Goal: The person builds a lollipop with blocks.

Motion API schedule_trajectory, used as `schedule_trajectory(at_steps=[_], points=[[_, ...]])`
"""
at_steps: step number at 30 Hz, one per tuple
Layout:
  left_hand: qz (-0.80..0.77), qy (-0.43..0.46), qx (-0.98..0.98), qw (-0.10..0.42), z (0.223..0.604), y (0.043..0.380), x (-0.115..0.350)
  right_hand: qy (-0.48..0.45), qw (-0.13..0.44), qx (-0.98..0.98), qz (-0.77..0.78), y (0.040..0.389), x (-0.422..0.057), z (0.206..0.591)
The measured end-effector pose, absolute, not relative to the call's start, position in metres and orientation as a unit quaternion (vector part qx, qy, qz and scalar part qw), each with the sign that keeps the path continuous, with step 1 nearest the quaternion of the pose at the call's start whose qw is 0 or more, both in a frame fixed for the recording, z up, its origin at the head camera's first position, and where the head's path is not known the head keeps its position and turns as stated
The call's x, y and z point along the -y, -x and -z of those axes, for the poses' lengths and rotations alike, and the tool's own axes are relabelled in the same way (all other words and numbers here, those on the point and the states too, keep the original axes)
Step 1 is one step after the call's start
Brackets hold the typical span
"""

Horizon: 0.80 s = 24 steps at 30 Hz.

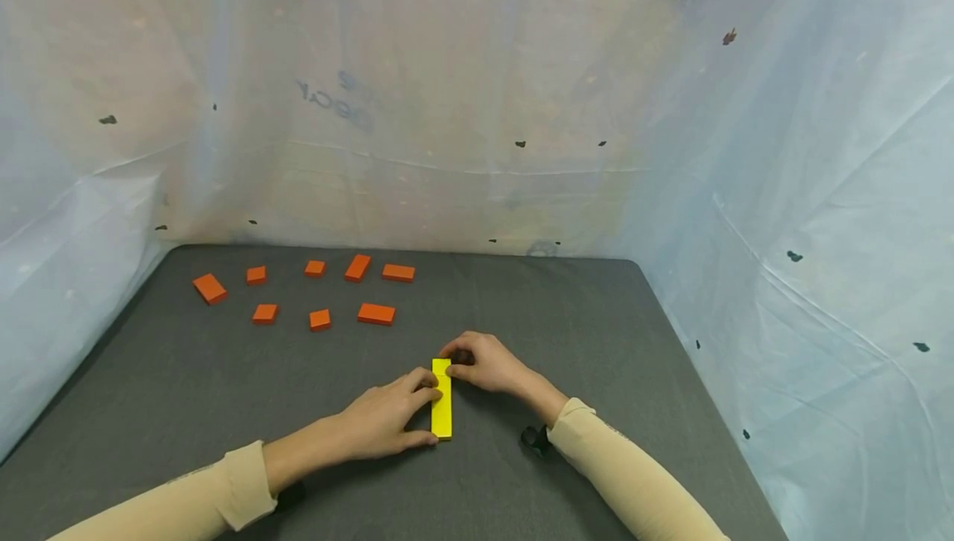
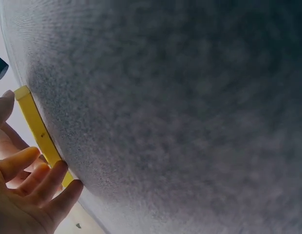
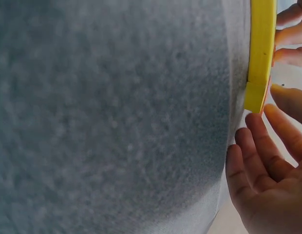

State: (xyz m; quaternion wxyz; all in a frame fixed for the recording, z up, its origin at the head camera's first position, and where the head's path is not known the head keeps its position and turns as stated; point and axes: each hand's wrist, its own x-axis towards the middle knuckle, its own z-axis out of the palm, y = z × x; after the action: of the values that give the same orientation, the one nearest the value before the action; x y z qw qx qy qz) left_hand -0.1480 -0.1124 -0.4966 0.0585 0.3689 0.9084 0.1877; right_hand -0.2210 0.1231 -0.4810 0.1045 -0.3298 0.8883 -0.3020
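A narrow yellow strip lies on the grey table. It is a long yellow block [image 1: 442, 417] with a small yellow block [image 1: 441, 366] at its far end, a seam between them. My left hand [image 1: 383, 418] is on its left side, thumb at the near end and fingertips along the long block's edge. Those fingers [image 2: 52, 183] reach out fairly straight in the left wrist view. At the far end is my right hand [image 1: 488, 363], its thumb and index fingertip touching the small block's corner. In the right wrist view its other fingers [image 3: 246, 161] extend loosely beside the end.
Several orange blocks [image 1: 376, 314], some square and some oblong, lie scattered in two loose rows at the table's back left. A small black object [image 1: 533, 439] is beside my right sleeve. Pale plastic sheeting [image 1: 462, 110] hangs around the grey table [image 1: 566, 317].
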Motion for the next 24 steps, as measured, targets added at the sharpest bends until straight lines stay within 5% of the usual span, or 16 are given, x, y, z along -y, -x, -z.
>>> schedule_trajectory(at_steps=[4, 16, 24], points=[[-0.203, -0.365, -0.908, 0.029, 0.497, 0.151, 0.116, 0.327, 0.081, -0.885, 0.322, 0.216, -0.126, 0.479], [-0.230, -0.301, -0.911, -0.165, 0.483, 0.202, 0.156, 0.334, 0.050, -0.890, 0.306, 0.197, -0.131, 0.483], [-0.242, -0.255, -0.928, -0.123, 0.485, 0.243, 0.184, 0.341, 0.046, -0.903, 0.258, 0.183, -0.128, 0.482]])
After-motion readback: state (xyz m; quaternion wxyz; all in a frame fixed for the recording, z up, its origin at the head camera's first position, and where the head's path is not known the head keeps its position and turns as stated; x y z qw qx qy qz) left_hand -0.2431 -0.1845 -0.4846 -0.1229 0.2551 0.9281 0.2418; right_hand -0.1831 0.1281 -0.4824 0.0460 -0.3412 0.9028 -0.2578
